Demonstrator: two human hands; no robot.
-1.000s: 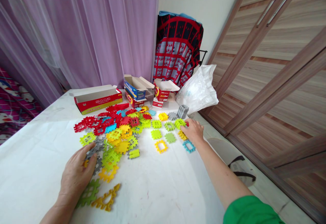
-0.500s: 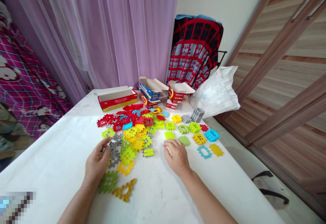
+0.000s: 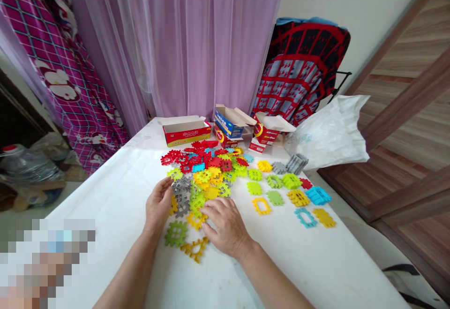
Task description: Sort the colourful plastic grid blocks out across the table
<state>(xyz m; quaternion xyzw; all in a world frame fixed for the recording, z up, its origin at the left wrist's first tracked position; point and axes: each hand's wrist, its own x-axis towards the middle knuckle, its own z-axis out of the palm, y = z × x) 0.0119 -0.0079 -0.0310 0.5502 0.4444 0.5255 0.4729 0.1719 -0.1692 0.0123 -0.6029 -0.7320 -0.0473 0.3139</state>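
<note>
Grey plastic waffle blocks [image 3: 182, 195] are partly hidden by the left grip [image 3: 160, 204]; whether it or the right grip [image 3: 225, 228] is clamped cannot be told.

back: lilac sheer curtain [image 3: 197, 51] | right: wood-grain doors [image 3: 404, 116], cream wall [image 3: 355, 4] | left: pink patterned bedding [image 3: 59, 74]

Here's the view from a single camera worn on the person's head, tipped forward and down, with the left hand [image 3: 159, 203] and right hand [image 3: 225, 229] close in below the lens. Out ahead, the white-covered table [image 3: 105, 215] stretches toward a lilac curtain [image 3: 197, 41], and a wooden sliding door [image 3: 404, 112] fills the right side.
</note>
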